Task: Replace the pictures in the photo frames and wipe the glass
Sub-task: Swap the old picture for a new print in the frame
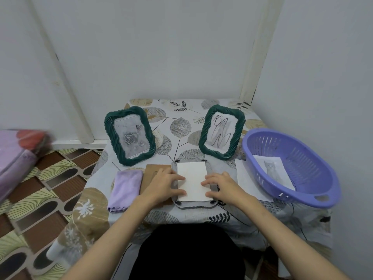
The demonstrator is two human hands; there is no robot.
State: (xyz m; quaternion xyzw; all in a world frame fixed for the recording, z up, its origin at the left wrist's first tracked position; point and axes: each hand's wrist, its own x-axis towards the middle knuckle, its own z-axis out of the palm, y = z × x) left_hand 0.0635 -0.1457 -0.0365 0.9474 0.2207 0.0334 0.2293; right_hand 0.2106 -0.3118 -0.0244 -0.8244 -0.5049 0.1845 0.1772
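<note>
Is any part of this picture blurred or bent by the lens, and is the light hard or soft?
Head view: soft, even light, with only faint shadows under the hands; the pink bundle at the left edge is smeared by blur; the wide lens bends the wall trims and stretches the forearms; the two green frames and the basket stay fairly sharp, without strong glare.
</note>
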